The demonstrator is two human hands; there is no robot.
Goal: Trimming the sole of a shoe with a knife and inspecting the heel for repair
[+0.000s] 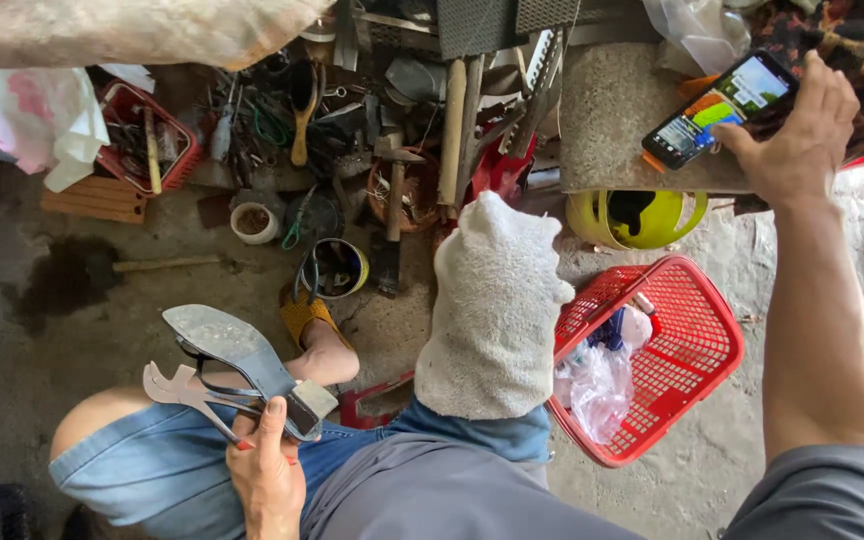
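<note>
At seven o'clock the left hand (267, 470), partly cut off, has its fingers pinching a high-heeled shoe (242, 365) and metal pliers (192, 392). A towel-wrapped knee (494, 310) partly hides the red basket (697, 350) holding plastic bags. At one o'clock, right hand (797, 140) fingers touch a smartphone (720, 108).
</note>
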